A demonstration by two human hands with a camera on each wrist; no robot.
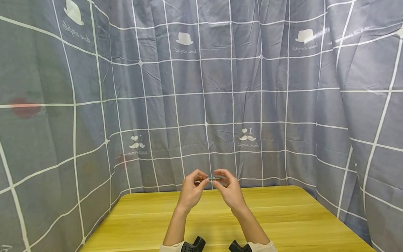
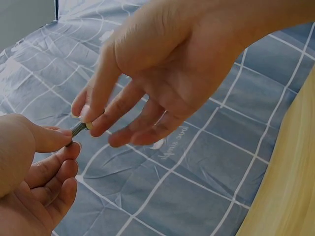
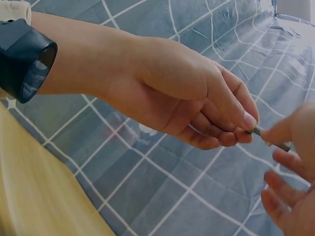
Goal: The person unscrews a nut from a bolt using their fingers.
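Note:
A small threaded metal bolt (image 2: 78, 129) spans the gap between the two hands, held up in the air near the far edge of the table. My left hand (image 1: 191, 191) pinches one end of it between thumb and forefinger. From the other side, my right hand (image 1: 232, 192) pinches it with thumb and fingertips around a pale, shiny nut-like piece (image 2: 89, 126). In the head view the bolt lies roughly level. Fingertips hide both of its gripped parts. The remaining right fingers are spread loosely below.
A yellow wood-grain table (image 1: 207, 217) lies below the hands. Grey-blue curtain (image 1: 189, 105) with white grid lines hangs behind it and at both sides. A black wrist device (image 1: 193, 245) sits on the left sleeve, and another black device (image 1: 240, 246) is on the right.

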